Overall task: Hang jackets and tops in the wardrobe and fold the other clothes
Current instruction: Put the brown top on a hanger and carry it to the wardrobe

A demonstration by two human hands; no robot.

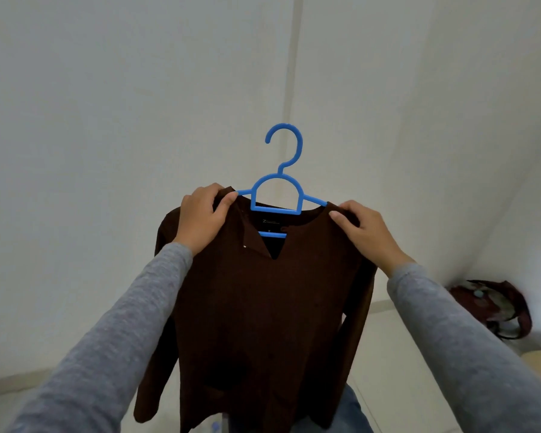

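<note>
Here the dark brown long-sleeved V-neck top (263, 307) is held up in the air in front of a plain white wall (107, 120), threaded onto a blue plastic hanger (275, 209) whose hook stands free above the collar. The left grip (202, 218) pinches the top's shoulder cloth where the hanger arm comes out of the neckline, fingers curled over it and thumb against the collar edge. The right grip (367, 232) pinches the opposite shoulder in the same way. Grey sleeves run back from both.

The top looks dressed onto the hanger but not yet hung; no rail is in view. The likely trouble is the wide neckline: with the V slit hanging open, a shoulder could slide off a hanger arm once either pinch lets go, dropping the top to one side. Nothing holds the hook itself, so the hanger may twist on the way to a rail. A dark red patterned bag (494, 304) lies on the floor by the corner at the right, well apart.
</note>
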